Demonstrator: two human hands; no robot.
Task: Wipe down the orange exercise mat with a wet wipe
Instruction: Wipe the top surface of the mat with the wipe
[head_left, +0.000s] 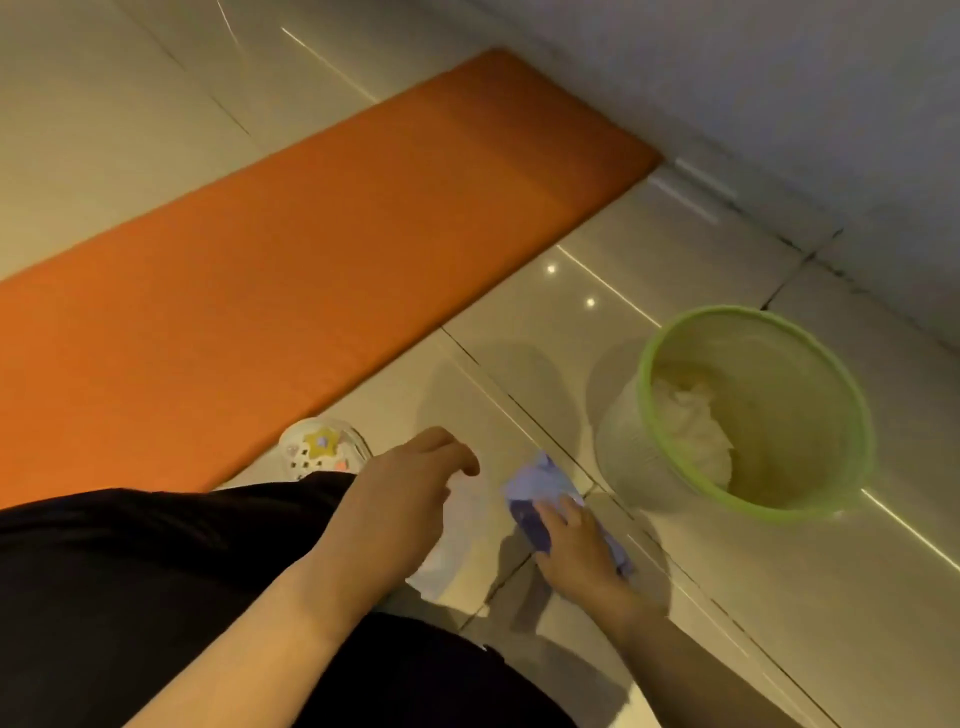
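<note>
The orange exercise mat (291, 270) lies flat on the tiled floor and runs from the left edge toward the far wall. On the floor to the right of the mat, my right hand (576, 556) holds a purple wet wipe pack (535, 493), fingers over its top and thumb at its side. My left hand (410, 488) hovers just left of the pack with its fingers curled. A white wipe (447, 545) hangs beneath that hand, and the grip itself is hidden under the palm.
A green-rimmed waste bin (852, 415) stands on the tiles right of the pack, with crumpled white wipes (691, 431) inside. My white shoe (322, 447) sits at the mat's near edge. Black trousers fill the lower left. A grey wall runs along the top right.
</note>
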